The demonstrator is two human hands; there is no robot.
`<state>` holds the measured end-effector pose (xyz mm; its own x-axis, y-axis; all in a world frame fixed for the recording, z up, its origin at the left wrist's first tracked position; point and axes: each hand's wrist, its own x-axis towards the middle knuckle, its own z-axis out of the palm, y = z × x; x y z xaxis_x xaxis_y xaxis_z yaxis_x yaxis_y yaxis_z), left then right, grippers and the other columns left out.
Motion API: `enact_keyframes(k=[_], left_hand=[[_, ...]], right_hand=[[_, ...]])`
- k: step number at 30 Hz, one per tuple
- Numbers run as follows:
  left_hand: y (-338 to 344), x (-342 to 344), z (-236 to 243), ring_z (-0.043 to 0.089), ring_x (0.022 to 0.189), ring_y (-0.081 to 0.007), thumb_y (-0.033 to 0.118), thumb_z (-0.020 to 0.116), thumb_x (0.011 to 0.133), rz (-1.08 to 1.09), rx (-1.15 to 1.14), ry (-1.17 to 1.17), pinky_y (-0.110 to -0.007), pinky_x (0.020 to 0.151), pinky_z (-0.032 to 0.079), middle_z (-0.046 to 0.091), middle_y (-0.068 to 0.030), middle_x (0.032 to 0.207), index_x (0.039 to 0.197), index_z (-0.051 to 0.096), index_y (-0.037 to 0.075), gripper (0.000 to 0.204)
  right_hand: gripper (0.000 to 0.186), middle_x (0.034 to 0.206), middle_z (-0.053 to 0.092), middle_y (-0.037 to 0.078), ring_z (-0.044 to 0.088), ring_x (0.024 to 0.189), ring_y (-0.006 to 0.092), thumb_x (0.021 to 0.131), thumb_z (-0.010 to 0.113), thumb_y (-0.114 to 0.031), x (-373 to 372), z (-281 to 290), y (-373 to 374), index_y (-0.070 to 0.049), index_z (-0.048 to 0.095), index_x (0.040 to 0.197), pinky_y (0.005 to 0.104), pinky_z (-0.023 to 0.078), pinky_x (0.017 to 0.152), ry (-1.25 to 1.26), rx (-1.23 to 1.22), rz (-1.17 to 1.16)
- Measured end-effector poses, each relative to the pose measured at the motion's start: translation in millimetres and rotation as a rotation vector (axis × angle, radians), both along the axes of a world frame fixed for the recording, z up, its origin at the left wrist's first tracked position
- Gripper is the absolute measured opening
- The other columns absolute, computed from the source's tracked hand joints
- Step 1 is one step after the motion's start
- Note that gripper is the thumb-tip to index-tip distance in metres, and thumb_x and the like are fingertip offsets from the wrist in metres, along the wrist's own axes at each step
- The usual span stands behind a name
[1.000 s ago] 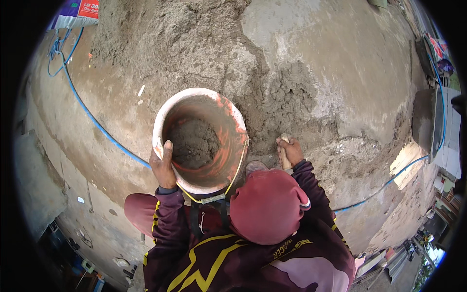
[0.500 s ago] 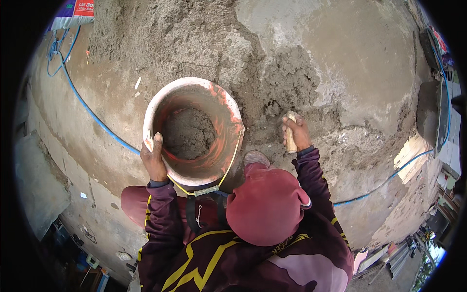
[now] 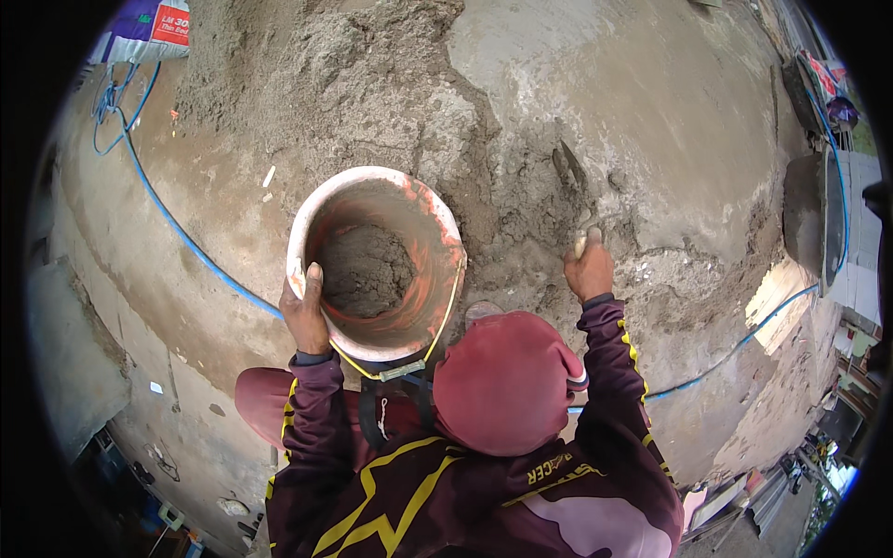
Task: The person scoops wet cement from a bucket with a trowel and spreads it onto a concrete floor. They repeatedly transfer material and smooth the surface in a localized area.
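White-rimmed, orange-streaked bucket (image 3: 433, 256); blue hose (image 3: 223, 277)

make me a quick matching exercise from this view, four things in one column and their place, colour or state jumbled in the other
Things:
1. left hand
2. right hand
3. bucket
4. cord

Place, colour or state:
A. blue, looped at the picture's upper left
B. gripping the bucket's rim
C. partly filled with grey, mortar-like material
D. holding a trowel by its handle

Right pairs: 1-B, 2-D, 3-C, 4-A
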<state>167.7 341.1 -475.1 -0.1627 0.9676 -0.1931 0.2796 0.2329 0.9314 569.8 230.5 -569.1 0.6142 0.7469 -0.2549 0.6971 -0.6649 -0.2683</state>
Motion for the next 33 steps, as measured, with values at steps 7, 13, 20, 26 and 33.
enact_keyframes(k=[7, 13, 20, 26, 33], left_hand=[[6.1, 19.7, 11.1, 0.053, 0.090, -0.0131, 0.026, 0.065, 0.094, -0.014, 0.007, 0.011, -0.028, 0.083, 0.043, 0.062, -0.0064, 0.100, 0.118, 0.060, -0.006, 0.040], [7.7, 23.1, 10.0, 0.052, 0.088, -0.0125, 0.022, 0.065, 0.093, 0.022, -0.019, -0.064, -0.028, 0.082, 0.042, 0.062, -0.0049, 0.097, 0.115, 0.060, -0.006, 0.036], [-1.5, 21.1, 10.1, 0.053, 0.090, -0.0121, 0.023, 0.064, 0.094, 0.006, 0.003, -0.025, -0.026, 0.082, 0.042, 0.062, -0.0068, 0.099, 0.114, 0.060, -0.007, 0.036], [-8.3, 24.5, 10.0, 0.054, 0.092, -0.0134, 0.023, 0.065, 0.094, 0.016, 0.002, -0.048, -0.026, 0.084, 0.043, 0.062, -0.0073, 0.103, 0.119, 0.058, -0.007, 0.039], [-8.5, 21.6, 11.8, 0.055, 0.095, -0.0139, 0.020, 0.065, 0.094, 0.012, 0.008, -0.060, -0.027, 0.086, 0.043, 0.062, -0.0083, 0.107, 0.120, 0.058, -0.008, 0.039]], right_hand=[[0.049, 0.085, 0.063, 0.032, 0.062, 0.082, 0.0478, 0.077, 0.066, -0.018, -11.5, 0.9, -6.7, 0.005, 0.048, 0.116, 0.0522, 0.050, 0.075, 0.209, -0.072, 0.203], [0.045, 0.089, 0.065, 0.030, 0.063, 0.091, 0.0464, 0.078, 0.068, -0.021, -10.1, -3.3, -17.0, 0.006, 0.054, 0.112, 0.0486, 0.050, 0.079, 0.290, -0.119, -0.017], [0.040, 0.078, 0.064, 0.027, 0.064, 0.076, 0.0454, 0.081, 0.069, -0.019, -11.3, 54.3, -41.6, 0.002, 0.052, 0.110, 0.0500, 0.050, 0.068, 0.097, 0.194, -0.021], [0.035, 0.078, 0.065, 0.025, 0.065, 0.073, 0.0451, 0.081, 0.066, -0.022, -35.8, -4.5, -72.5, 0.001, 0.053, 0.104, 0.0515, 0.051, 0.066, 0.056, 0.116, -0.001], [0.043, 0.084, 0.065, 0.027, 0.064, 0.085, 0.0457, 0.079, 0.066, -0.023, -32.2, -35.6, -71.0, 0.001, 0.054, 0.112, 0.0510, 0.051, 0.077, 0.181, -0.058, -0.144]])
